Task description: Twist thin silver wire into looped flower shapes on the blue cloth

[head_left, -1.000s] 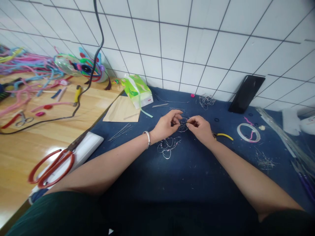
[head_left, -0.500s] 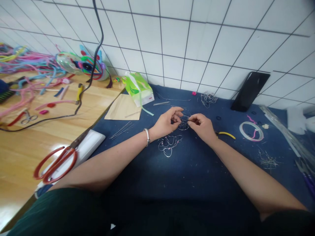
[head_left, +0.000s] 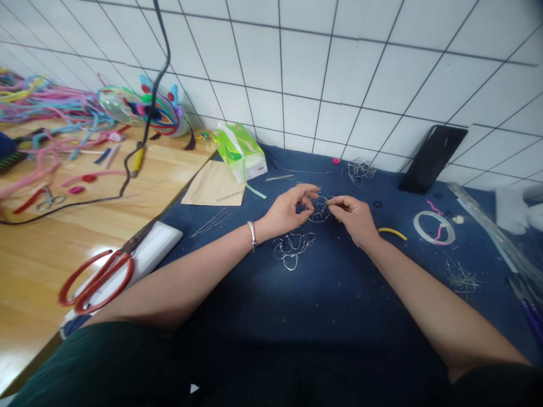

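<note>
Between my two hands is a piece of thin silver wire bent into loops (head_left: 319,215). My left hand (head_left: 292,208), with a silver bangle on its wrist, pinches the wire's left side between thumb and finger. On the right side, the thumb and fingertips of my right hand (head_left: 350,215) are closed on the same wire piece. Just below my left hand, a second looped wire piece with small pink beads (head_left: 292,249) lies on the dark blue cloth (head_left: 305,305). Beside my right hand shows a yellow plier handle (head_left: 392,232), its other parts hidden.
Orange-handled scissors (head_left: 102,282) lie on a white box at the left. Behind are a brown envelope (head_left: 207,189), a green tissue pack (head_left: 240,150), tangled wire (head_left: 360,169) and a leaning phone (head_left: 432,161). A wire coil (head_left: 433,228) and clippings (head_left: 462,278) lie right.
My right hand has moved slightly right and its fingers have turned a little at the wire. My left hand stays almost still. The view has shifted slightly.
</note>
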The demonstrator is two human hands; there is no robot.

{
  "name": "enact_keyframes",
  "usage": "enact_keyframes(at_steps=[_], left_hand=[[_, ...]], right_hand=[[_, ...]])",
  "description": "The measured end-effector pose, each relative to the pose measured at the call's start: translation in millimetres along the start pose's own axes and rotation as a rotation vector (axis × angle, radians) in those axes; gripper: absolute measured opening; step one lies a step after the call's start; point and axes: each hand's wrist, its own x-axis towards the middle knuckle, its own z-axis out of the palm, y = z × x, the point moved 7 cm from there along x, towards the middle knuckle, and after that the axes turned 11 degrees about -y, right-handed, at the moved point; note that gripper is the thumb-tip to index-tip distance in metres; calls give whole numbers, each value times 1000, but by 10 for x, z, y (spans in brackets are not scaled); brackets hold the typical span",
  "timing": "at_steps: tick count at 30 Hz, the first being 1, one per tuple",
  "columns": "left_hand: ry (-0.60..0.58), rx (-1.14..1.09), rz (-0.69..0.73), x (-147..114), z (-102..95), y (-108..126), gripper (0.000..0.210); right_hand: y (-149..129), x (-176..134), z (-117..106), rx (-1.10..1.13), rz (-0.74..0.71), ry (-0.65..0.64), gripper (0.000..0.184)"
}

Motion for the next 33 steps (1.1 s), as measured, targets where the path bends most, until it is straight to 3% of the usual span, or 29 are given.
enact_keyframes(at_steps=[8,13,23,29,33], left_hand=[[-118,228,47,32,59,116,53],[-132,286,25,51,93,82,53],[-51,177,9,25,51,49,48],[-25,110,-16,20,70,35,49],[-5,85,-15,17,68,39,49]], right_hand=[[-3,-3,15,2,-11,2,21],[-20,-3,35,-13,-23,-17,22],[-188,-19,106,-132,-44,-128,36],[-253,-52,144,-272,-60,-67,40],[-357,-93,127,-345,-148,23,37]])
